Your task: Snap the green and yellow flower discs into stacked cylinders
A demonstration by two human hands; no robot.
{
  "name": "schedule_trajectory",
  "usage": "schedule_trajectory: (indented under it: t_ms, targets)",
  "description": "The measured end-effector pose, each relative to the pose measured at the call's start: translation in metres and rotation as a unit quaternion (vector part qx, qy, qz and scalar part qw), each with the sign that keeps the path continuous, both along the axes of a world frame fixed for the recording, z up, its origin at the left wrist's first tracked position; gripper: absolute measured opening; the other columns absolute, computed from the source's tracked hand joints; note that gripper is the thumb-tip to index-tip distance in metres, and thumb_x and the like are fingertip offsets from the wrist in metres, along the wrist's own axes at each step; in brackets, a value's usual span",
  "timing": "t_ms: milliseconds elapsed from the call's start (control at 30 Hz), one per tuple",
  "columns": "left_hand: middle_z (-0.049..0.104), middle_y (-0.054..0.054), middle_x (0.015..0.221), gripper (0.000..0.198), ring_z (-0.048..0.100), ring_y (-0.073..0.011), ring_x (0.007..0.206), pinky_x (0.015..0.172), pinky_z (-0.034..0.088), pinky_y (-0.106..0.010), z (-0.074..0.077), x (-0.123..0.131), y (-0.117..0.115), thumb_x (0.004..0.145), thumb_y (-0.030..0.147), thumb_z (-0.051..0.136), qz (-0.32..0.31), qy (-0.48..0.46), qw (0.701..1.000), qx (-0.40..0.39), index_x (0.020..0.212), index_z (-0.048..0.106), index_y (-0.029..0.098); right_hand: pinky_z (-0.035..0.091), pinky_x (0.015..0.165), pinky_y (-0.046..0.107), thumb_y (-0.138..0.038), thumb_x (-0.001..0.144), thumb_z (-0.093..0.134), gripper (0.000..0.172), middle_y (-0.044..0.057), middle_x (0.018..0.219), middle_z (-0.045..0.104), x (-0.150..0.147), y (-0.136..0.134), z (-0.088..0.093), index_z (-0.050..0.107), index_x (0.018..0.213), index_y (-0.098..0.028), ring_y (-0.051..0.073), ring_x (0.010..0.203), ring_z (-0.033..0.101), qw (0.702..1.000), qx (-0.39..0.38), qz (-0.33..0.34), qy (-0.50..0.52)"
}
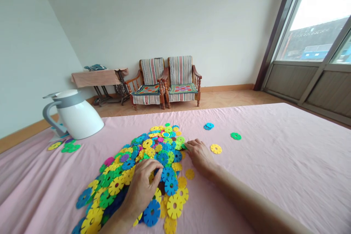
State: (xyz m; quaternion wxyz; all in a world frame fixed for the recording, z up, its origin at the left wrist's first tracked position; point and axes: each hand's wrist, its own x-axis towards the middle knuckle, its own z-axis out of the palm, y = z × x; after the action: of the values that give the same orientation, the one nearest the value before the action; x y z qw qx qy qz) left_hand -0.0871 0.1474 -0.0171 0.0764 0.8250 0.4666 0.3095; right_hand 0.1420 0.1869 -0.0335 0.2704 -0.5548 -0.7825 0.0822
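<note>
A heap of snowflake building discs (pixel 164 146) in yellow, blue, green, pink and purple spreads over the pink tablecloth. Over the heap's near part is my left hand (pixel 142 182), its fingers curled and the thumb tip close to the index fingertip. Whether a disc sits in that pinch is hidden. A blue disc (pixel 168 174) lies right beside those fingertips. My right hand (pixel 199 155) rests palm down at the heap's right edge, fingers stretched out. Its fingertips reach a dark green disc (pixel 184 146) beside a light green one (pixel 180 141).
Apart from the heap lie a yellow disc (pixel 216 148), a green disc (pixel 236 136) and blue discs (pixel 208 126). A white jug (pixel 82 117) stands at the left, with green discs (pixel 70 147) near its base. Two wooden armchairs (pixel 182 80) stand beyond the pink-covered table (pixel 263 146).
</note>
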Motion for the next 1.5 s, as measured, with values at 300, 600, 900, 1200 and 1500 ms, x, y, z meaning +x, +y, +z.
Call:
schedule_trajectory:
  t_ms: [300, 600, 900, 1200, 1500]
  targets:
    - [0.063, -0.004, 0.087, 0.014, 0.057, -0.0197, 0.088, 0.08, 0.044, -0.034, 0.0, 0.0, 0.0, 0.086, 0.026, 0.047, -0.002, -0.002, 1.0, -0.006, 0.083, 0.06, 0.021, 0.042, 0.065, 0.025, -0.023, 0.084, 0.044, 0.026, 0.004, 0.075, 0.066, 0.008, 0.007, -0.006, 0.069, 0.08, -0.018, 0.016, 0.071, 0.058, 0.984, -0.007, -0.089, 0.157]
    - [0.063, -0.003, 0.088, 0.014, 0.057, -0.0202, 0.088, 0.08, 0.044, -0.034, -0.001, -0.001, 0.002, 0.086, 0.028, 0.049, -0.001, 0.003, 1.0, 0.001, 0.083, 0.061, 0.022, 0.042, 0.059, 0.025, -0.03, 0.078, 0.046, 0.025, 0.005, 0.072, 0.068, 0.089, 0.014, 0.002, 0.067, 0.083, -0.017, 0.017, 0.066, 0.061, 0.947, 0.009, -0.268, 0.174]
    - [0.063, -0.004, 0.087, 0.016, 0.058, -0.0195, 0.087, 0.08, 0.044, -0.033, -0.002, 0.0, 0.0, 0.087, 0.027, 0.046, -0.004, 0.0, 1.0, -0.003, 0.083, 0.06, 0.021, 0.04, 0.07, 0.036, -0.029, 0.079, 0.043, 0.034, 0.016, 0.098, 0.063, 0.132, 0.01, 0.003, 0.066, 0.1, -0.014, 0.026, 0.085, 0.057, 0.914, 0.07, -0.379, 0.125]
    - [0.064, -0.004, 0.087, 0.014, 0.058, -0.0196, 0.087, 0.081, 0.044, -0.034, 0.003, -0.013, 0.002, 0.086, 0.027, 0.049, 0.048, -0.049, 0.994, 0.085, 0.086, 0.061, 0.02, 0.041, 0.066, 0.025, -0.017, 0.081, 0.048, 0.014, 0.001, 0.077, 0.061, 0.005, -0.036, 0.029, 0.062, 0.081, -0.021, 0.013, 0.072, 0.055, 0.986, 0.024, 0.046, 0.159]
    - [0.064, -0.004, 0.086, 0.016, 0.059, -0.0196, 0.085, 0.078, 0.045, -0.033, 0.005, -0.02, 0.004, 0.085, 0.03, 0.049, 0.079, -0.05, 0.991, 0.091, 0.084, 0.061, 0.019, 0.04, 0.079, 0.032, -0.019, 0.068, 0.064, 0.034, 0.005, 0.101, 0.055, -0.036, -0.073, 0.027, 0.055, 0.101, -0.021, 0.02, 0.094, 0.048, 0.985, -0.041, 0.161, 0.044]
